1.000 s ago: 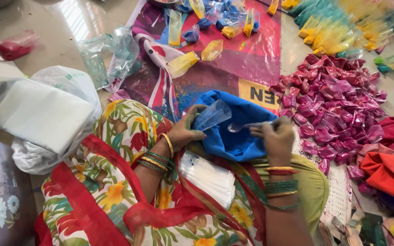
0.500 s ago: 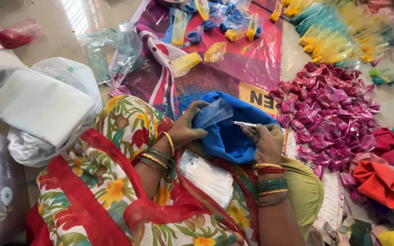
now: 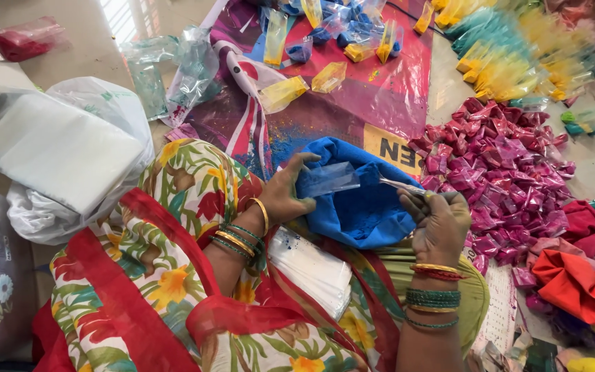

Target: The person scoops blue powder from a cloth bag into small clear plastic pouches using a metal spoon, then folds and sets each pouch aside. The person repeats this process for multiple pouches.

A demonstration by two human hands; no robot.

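- A small clear plastic pouch (image 3: 328,180) is being pinched by the left hand (image 3: 285,193) at the centre of the frame, thumb above and fingers curled below, over a heap of blue powder (image 3: 359,207) in a blue bag.
- A thin metal spoon (image 3: 399,184) is being gripped by the right hand (image 3: 441,222), just right of centre, with the fingers folded tight around its handle and its tip pointed at the pouch mouth.
- Whether any powder is already lying in the pouch cannot be told; it is looking almost empty.
- Filled magenta packets (image 3: 500,182) are being kept in a large heap at the right, and yellow and teal packets (image 3: 511,52) at the upper right, so much of the packing is judged done.
- A flat stack of unfilled clear pouches (image 3: 311,269) is being kept on the lap, lower centre, so more filling is judged left.
- A white sack (image 3: 49,151) is lying at the left.
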